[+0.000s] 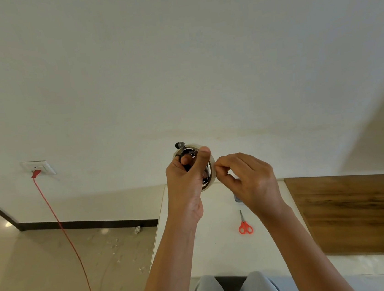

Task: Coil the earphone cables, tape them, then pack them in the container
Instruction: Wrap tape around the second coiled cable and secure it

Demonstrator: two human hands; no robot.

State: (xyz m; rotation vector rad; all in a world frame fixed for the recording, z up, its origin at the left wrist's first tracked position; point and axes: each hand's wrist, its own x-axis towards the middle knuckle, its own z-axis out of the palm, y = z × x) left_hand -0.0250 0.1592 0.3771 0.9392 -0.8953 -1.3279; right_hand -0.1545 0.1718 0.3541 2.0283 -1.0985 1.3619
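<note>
My left hand (185, 182) is raised in front of the wall and grips a roll of beige tape (210, 179) together with a coil of black earphone cable (185, 154). One earbud sticks up above the roll. The thumb lies over the roll's top edge. My right hand (245, 177) is just to the right, its thumb and forefinger pinching at the roll's outer edge. The container is mostly hidden behind my right hand; only a small blue-grey bit (237, 198) shows on the table.
Red-handled scissors (245, 225) lie on the white table (212, 246) below my hands. A wooden panel (361, 212) covers the table's right side. A red cord (70, 243) runs from a wall socket (39, 168) down across the floor at left. My knees show at the bottom.
</note>
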